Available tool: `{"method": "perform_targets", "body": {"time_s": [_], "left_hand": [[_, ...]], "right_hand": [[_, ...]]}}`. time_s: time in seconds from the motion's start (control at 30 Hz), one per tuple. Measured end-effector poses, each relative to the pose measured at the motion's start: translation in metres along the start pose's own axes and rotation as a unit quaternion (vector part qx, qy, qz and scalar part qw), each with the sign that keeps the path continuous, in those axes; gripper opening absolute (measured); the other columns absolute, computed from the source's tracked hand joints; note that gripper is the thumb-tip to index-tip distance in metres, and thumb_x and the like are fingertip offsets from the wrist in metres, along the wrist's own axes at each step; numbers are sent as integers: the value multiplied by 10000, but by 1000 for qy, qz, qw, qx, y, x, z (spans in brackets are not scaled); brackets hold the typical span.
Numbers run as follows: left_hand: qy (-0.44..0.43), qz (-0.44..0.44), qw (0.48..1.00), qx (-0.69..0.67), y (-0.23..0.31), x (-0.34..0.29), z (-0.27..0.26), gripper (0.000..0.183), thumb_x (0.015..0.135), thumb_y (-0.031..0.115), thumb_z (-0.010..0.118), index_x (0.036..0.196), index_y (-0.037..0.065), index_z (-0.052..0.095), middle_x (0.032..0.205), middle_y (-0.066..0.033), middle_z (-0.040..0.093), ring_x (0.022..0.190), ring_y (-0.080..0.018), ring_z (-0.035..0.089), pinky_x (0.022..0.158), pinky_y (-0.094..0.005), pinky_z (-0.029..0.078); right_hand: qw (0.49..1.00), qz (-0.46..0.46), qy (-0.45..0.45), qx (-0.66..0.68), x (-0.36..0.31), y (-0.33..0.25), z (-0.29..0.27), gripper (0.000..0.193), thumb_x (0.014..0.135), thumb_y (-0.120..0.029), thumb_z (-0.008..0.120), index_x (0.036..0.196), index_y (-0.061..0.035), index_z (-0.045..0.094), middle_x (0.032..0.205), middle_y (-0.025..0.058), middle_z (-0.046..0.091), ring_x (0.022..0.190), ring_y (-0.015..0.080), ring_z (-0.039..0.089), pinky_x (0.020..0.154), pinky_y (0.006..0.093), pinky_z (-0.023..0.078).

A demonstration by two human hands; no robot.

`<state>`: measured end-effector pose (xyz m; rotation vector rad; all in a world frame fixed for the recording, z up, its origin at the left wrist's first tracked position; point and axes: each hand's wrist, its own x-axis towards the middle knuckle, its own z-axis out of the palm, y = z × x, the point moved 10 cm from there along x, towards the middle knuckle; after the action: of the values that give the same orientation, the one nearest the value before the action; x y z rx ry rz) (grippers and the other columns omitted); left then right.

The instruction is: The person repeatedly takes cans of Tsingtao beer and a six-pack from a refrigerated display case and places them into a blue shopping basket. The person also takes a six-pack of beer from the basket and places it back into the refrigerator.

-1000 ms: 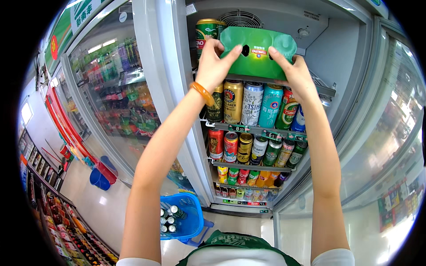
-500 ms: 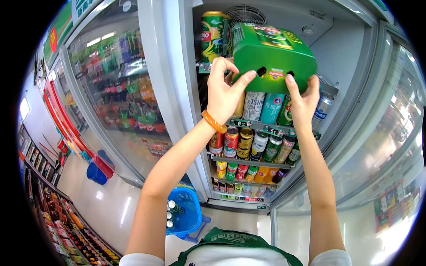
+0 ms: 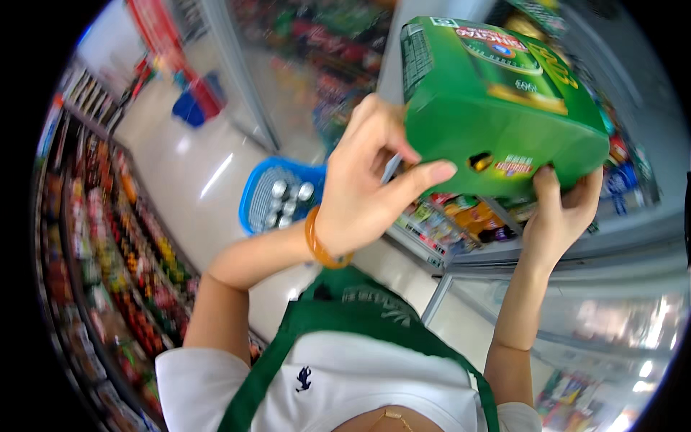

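A green cardboard beer carton (image 3: 504,155) is held up in front of me, its printed panel facing up. Two finger holes show in its near end, and something gold glints through the left one. My left hand (image 3: 371,180), with an orange bangle on the wrist, grips the carton's left side, its thumb lying against the near end. On the right, my right hand (image 3: 561,216) is closed on the lower corner, thumb at the right hole. The fingers beneath the carton are partly hidden.
A blue basket (image 3: 248,201) with several cans in it stands on the floor to the left. Behind the carton is the open drinks fridge, its glass door (image 3: 468,302) at the lower right. Snack shelves (image 3: 108,266) run along the left; a blue bucket (image 3: 191,108) stands farther off.
The carton has come away from the upper fridge shelf, nearer to me and to the right, with both hands on it. My view has turned left and down, bringing more of the basket into sight.
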<state>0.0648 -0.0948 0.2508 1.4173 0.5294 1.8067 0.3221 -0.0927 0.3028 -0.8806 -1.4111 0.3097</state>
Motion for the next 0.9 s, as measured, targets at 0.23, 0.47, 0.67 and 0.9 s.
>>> {"method": "perform_targets", "body": {"time_s": [0.23,0.47,0.67,0.9], "left_hand": [[80,-183,969,144,-50,-57,-176,314,905,122,859,902,40,556,1055,-38,515,987,-127,568,837,-280,552],[124,-317,915,216,-107,-154,-262,310,927,145,857,921,39,566,1056,-22,522,966,-85,571,762,-241,530],[202,-413,862,212,-190,-250,-362,246,966,150,813,938,44,593,950,-10,615,874,-81,590,754,-245,508],[293,-511,788,179,-306,-365,-449,221,984,155,791,958,47,599,884,-8,633,787,-85,591,693,-254,503]], "right_hand": [[976,152,-153,-23,-83,86,166,386,850,-65,771,1179,11,584,1100,69,638,996,150,584,920,310,475],[907,327,-263,19,-201,190,253,360,845,-78,769,1123,11,560,1061,76,642,974,165,593,907,326,490],[862,381,-333,-37,-316,306,331,428,800,-181,815,1081,41,581,962,122,691,844,206,665,771,353,551],[762,489,-405,-132,-428,406,398,570,777,-303,841,1072,99,566,992,273,722,862,350,758,723,444,625]]}}
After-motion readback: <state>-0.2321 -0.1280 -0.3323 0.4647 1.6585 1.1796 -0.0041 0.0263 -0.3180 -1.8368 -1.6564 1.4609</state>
